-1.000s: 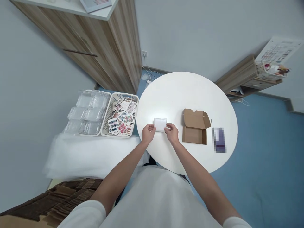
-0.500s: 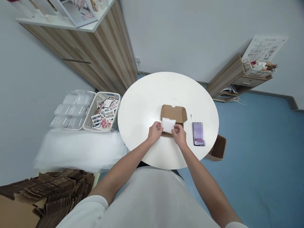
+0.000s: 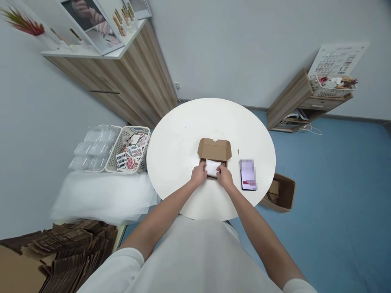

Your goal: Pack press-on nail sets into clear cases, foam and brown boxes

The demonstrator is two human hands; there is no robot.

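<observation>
A small cardboard box (image 3: 214, 149) lies on the round white table (image 3: 174, 162) with its lid folded back, away from me. Inside its tray sits a white wrapped packet (image 3: 213, 167). My left hand (image 3: 199, 174) grips the packet's left end with bent fingers. At its right end, my right hand (image 3: 225, 176) pinches the packet between thumb and fingers. Both hands reach over the box's near side. To the right of the box lies a phone (image 3: 248, 175) with a lit, partly blurred screen.
Left of the table stand a basket of nail-design cards (image 3: 131, 152), clear plastic packs (image 3: 94, 148) and stacked translucent sheets (image 3: 104, 195). Flattened cardboard (image 3: 76, 256) fills the lower left. An open carton (image 3: 282, 193) stands on the floor at right. Cabinets (image 3: 143, 77) line the wall.
The white packet has gone down from above the box into its tray, with both hands still on it. The whole view has shifted slightly.
</observation>
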